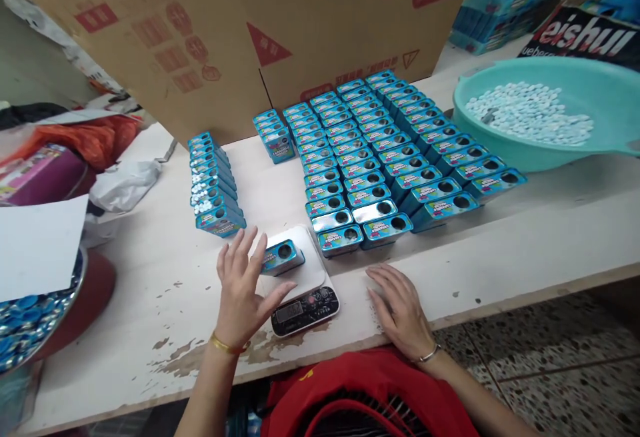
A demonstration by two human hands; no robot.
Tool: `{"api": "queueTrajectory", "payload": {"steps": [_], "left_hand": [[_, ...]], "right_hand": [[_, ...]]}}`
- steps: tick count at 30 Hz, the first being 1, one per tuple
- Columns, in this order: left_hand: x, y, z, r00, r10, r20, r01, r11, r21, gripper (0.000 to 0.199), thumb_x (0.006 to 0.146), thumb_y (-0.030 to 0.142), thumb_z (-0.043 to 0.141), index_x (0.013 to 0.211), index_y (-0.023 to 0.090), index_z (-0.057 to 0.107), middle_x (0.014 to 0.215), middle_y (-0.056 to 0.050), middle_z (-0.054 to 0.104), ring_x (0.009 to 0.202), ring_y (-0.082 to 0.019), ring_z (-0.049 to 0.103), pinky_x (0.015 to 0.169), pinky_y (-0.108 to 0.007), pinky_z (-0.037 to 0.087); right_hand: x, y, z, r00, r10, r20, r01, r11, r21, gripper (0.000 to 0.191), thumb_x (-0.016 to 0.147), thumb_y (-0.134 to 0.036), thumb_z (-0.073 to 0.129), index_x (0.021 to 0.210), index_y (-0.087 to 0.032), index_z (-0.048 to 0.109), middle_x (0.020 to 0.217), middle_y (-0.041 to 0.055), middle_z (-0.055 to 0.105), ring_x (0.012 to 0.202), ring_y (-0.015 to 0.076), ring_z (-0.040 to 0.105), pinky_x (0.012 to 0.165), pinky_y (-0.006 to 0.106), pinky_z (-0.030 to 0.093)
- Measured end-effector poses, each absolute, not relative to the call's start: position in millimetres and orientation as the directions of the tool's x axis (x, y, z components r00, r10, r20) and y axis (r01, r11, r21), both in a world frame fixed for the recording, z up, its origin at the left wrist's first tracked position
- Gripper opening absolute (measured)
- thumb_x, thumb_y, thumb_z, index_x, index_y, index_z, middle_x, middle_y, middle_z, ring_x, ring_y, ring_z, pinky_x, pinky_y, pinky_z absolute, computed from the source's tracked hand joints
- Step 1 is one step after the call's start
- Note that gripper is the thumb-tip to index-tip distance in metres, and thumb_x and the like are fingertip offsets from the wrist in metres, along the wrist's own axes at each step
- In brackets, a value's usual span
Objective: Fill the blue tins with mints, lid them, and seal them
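Observation:
A blue tin [283,258] with a dark round hole in its top stands on the white plate of a small digital scale [305,307]. My left hand [247,284] is beside the tin, fingers spread, with nothing held. To the right of the scale my right hand [400,307] rests near the table's front edge, its fingers loosely stretched and holding nothing. Beyond it stand long rows of similar blue tins [370,157]. A single row of tins [215,190] stands at the left, several topped with white pieces. One short row [275,137] stands near the carton.
A large cardboard carton [240,37] stands along the back. A turquoise basin [550,150] with white pieces is at the right. On the left are a red bowl [95,304] of blue caps, a white sheet [40,244] and crumpled bags. Stacked packs [500,4] stand behind the basin.

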State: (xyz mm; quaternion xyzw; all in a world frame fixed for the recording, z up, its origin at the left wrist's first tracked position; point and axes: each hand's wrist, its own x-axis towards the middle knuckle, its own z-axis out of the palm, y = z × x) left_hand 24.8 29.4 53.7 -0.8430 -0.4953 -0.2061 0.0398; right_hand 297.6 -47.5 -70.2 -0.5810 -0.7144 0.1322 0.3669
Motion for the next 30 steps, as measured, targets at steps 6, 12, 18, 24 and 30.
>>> {"api": "queueTrajectory", "payload": {"steps": [6,12,18,24,30], "left_hand": [[7.8,96.4,61.5,0.419,0.847,0.328,0.838,-0.500,0.220,0.031,0.086,0.031,0.056,0.115,0.020,0.053,0.101,-0.006,0.064,0.092,-0.020,0.059,0.083,-0.033,0.045],[18.1,243.4,47.6,0.403,0.872,0.278,0.869,-0.460,0.183,0.032,0.081,0.029,0.060,0.111,0.017,0.056,0.102,-0.009,0.064,0.094,-0.023,0.060,0.082,-0.034,0.045],[47.1,320.7,26.6,0.317,0.915,0.251,0.938,-0.342,0.061,0.039,0.081,0.026,0.060,0.119,0.020,0.055,0.119,-0.013,0.060,0.111,-0.029,0.054,0.089,-0.042,0.039],[17.6,250.9,46.0,0.292,0.831,0.474,0.934,-0.355,0.047,0.033,0.086,0.036,0.057,0.115,0.020,0.054,0.123,-0.011,0.057,0.116,-0.026,0.051,0.095,-0.041,0.034],[-56.4,140.2,46.4,0.176,0.880,0.441,0.984,-0.151,-0.091,0.030,0.082,0.044,0.060,0.101,0.020,0.059,0.123,-0.014,0.056,0.114,-0.032,0.049,0.091,-0.046,0.035]], "right_hand": [[293.0,-45.1,-70.6,-0.089,0.913,0.398,0.772,0.316,-0.551,0.035,0.094,-0.023,0.045,0.128,-0.017,0.051,0.124,0.0103,0.060,0.122,0.0234,0.050,0.102,0.044,0.040],[291.8,-39.0,-76.0,-0.166,0.851,0.499,0.859,0.373,-0.351,0.046,0.094,-0.024,0.043,0.137,-0.011,0.044,0.129,0.0092,0.060,0.124,0.0212,0.050,0.105,0.038,0.032],[293.1,-30.9,-79.4,-0.215,0.793,0.570,0.872,0.419,-0.253,0.057,0.093,-0.020,0.039,0.148,-0.010,0.027,0.121,0.0081,0.066,0.116,0.0198,0.057,0.099,0.036,0.037],[293.0,-33.6,-81.8,-0.195,0.810,0.554,0.863,0.410,-0.296,0.049,0.093,-0.023,0.040,0.141,-0.014,0.041,0.120,0.0073,0.066,0.114,0.0213,0.059,0.098,0.036,0.038],[291.2,-41.2,-82.9,-0.178,0.833,0.524,0.849,0.399,-0.347,0.045,0.092,-0.029,0.043,0.135,-0.014,0.048,0.123,0.0091,0.064,0.116,0.0250,0.057,0.098,0.041,0.038]]}}
